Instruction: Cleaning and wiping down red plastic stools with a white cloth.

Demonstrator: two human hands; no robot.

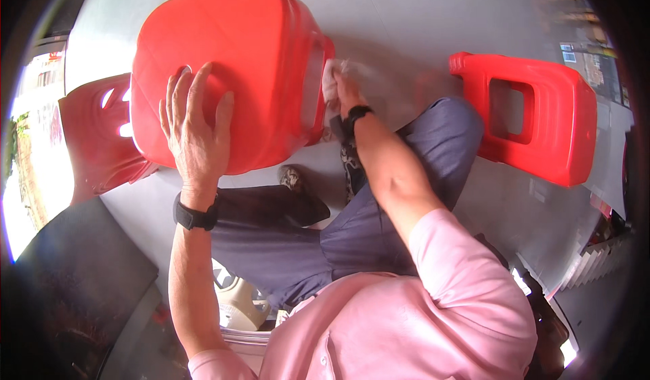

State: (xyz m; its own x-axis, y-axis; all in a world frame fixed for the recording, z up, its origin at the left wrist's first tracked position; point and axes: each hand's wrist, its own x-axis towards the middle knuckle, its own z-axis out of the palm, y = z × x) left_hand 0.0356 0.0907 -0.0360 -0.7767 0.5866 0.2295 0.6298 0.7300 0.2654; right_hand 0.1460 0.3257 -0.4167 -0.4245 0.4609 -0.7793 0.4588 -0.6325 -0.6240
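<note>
A red plastic stool [244, 48] stands in front of me, its broad seat facing up toward me. My left hand [195, 129] lies on the seat with its fingers spread, near a small hole in it. On the stool's right side, my right hand [349, 93] is closed around a crumpled whitish cloth [330, 81] and presses it to a leg. Motion blurs the cloth and the fingers a little. Dark bands circle both of my wrists.
A second red stool [569, 119] lies on its side on the grey floor [393, 14] at the right. Darker red plastic furniture [91, 143] is at the left, partly behind the first stool. A beige plastic piece [238, 302] shows below my legs.
</note>
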